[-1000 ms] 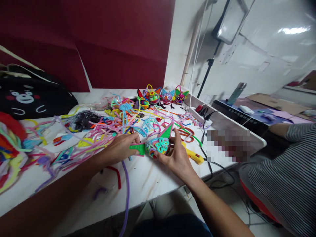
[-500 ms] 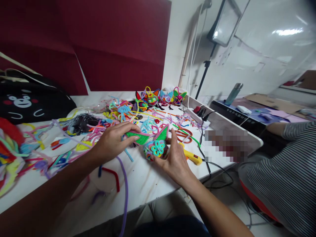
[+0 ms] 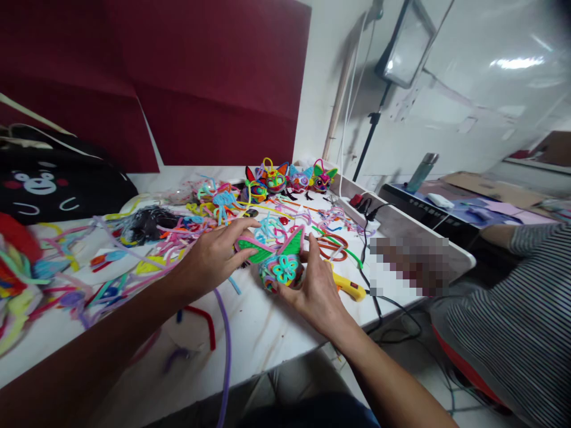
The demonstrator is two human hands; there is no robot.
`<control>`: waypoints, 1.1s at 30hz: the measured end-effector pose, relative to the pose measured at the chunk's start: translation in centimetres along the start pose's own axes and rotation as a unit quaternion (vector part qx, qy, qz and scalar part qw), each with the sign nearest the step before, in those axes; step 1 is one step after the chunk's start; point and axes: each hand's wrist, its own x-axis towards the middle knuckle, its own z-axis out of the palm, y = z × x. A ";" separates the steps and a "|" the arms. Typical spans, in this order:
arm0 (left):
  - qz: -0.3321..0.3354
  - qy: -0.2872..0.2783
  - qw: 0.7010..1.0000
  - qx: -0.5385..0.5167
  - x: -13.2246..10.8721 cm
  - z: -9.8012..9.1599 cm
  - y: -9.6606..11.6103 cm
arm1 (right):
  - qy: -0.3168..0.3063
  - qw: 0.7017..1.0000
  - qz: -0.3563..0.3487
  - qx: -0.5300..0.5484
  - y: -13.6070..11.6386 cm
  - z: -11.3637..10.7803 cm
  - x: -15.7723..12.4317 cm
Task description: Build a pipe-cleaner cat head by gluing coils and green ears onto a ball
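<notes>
My right hand (image 3: pixel 314 291) grips a round pipe-cleaner animal head (image 3: pixel 269 279) from its right side, thumb below and fingers behind. A turquoise loop flower (image 3: pixel 286 269) sits on its front. One green ear with a pink edge (image 3: pixel 293 244) stands up at its top right. Between thumb and fingers of my left hand (image 3: pixel 218 252) is a second green ear with a pink edge (image 3: pixel 256 249). Its inner end meets the top left of the head; whether it is fixed there I cannot tell. A yellow glue gun (image 3: pixel 349 286) lies just right of my right hand.
Several finished animal heads (image 3: pixel 276 178) stand at the back. Loose pipe cleaners (image 3: pixel 151 261) crowd the table's left side. A power strip (image 3: pixel 362 213) and black cables (image 3: pixel 375 303) lie right. Another person in a striped sleeve (image 3: pixel 535 238) sits at the right.
My left hand has shifted slightly right with the green ear, bringing it closer against the animal head. My right hand and the head have hardly moved.
</notes>
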 end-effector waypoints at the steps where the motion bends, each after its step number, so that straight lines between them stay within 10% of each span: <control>1: -0.001 -0.002 1.000 0.001 0.0 0.1 0.0 | 0.000 1.000 -0.001 -0.001 0.0 0.0 0.0; 33: 0.035 -0.007 0.996 -0.078 1.4 1.0 -0.3 | -0.029 0.999 0.024 0.005 -0.5 -0.6 0.3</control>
